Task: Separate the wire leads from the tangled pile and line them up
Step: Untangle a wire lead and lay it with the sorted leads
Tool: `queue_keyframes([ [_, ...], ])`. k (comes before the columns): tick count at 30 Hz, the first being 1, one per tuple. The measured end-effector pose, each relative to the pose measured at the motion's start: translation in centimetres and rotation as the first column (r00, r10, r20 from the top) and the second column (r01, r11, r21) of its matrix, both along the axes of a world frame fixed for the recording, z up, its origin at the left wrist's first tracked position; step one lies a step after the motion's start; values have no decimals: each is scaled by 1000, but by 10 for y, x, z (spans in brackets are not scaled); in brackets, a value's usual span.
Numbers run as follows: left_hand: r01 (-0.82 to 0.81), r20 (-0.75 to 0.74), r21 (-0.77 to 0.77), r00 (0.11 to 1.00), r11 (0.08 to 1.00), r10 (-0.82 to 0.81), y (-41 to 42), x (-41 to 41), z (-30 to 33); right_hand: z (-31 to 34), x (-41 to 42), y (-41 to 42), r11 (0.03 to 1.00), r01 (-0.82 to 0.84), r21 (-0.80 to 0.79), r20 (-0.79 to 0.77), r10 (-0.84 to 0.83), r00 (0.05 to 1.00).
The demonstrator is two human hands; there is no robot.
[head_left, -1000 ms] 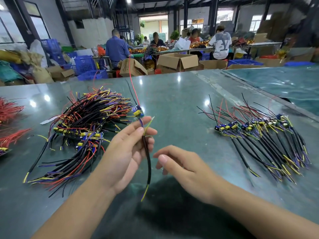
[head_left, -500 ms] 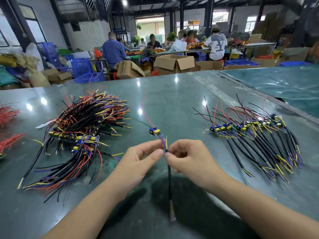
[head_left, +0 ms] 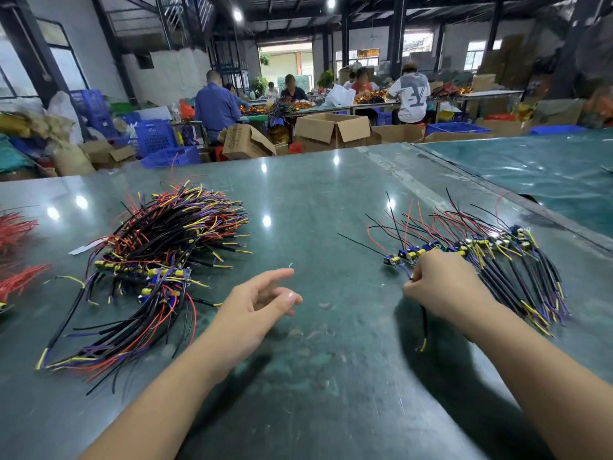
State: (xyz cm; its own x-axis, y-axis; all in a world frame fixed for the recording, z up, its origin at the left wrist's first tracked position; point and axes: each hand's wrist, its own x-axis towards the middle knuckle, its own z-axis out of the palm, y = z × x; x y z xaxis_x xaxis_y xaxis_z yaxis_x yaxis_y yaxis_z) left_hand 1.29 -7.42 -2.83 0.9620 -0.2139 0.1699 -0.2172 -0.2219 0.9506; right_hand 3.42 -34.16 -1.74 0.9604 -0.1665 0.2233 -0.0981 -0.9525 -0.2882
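We place one lead at the row's left end.

Our right hand (head_left: 444, 285) is curled, knuckles up, pinching a lead (head_left: 424, 322) — its black tail hangs below the fist, its blue part touches the table (head_left: 331, 200) beside the row (head_left: 517, 270). Our left hand (head_left: 255, 307) hovers relaxed with loose fingers, holding nothing — the pile (head_left: 156, 267) lies to its left.
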Motion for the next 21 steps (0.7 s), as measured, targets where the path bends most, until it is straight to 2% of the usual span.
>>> queue_keyframes([
  [5, -10, 11, 10, 1000, 1000, 9, 2, 2, 0, 2, 3, -12, 994, 46, -99, -36, -50, 998],
  [8, -16, 45, 82, 999, 997, 12, 1, 1, -2, 0, 5, -15, 992, 54, -115, -39, -59, 998],
  [11, -59, 136, 244, 990, 968, 26, 2, 2, -7, 1, 4, -13, 991, 60, -116, 66, -52, 996],
  [14, -233, 260, 334, 954, 914, 148, 10, 9, -8, 4, -1, -1, 999, 32, -27, 216, -26, 976],
  [16, -363, 307, 314, 913, 877, 268, 17, 14, -7, 0, -4, 11, 999, -38, 31, 250, 29, 968],
  [18, -492, 393, 310, 845, 813, 362, 23, 18, -5, -7, -8, 25, 990, -128, 58, 217, 113, 970],
  [21, -740, 604, 298, 635, 603, 482, 36, 23, -3, -14, -11, 40, 966, -228, 118, 188, 204, 961],
])
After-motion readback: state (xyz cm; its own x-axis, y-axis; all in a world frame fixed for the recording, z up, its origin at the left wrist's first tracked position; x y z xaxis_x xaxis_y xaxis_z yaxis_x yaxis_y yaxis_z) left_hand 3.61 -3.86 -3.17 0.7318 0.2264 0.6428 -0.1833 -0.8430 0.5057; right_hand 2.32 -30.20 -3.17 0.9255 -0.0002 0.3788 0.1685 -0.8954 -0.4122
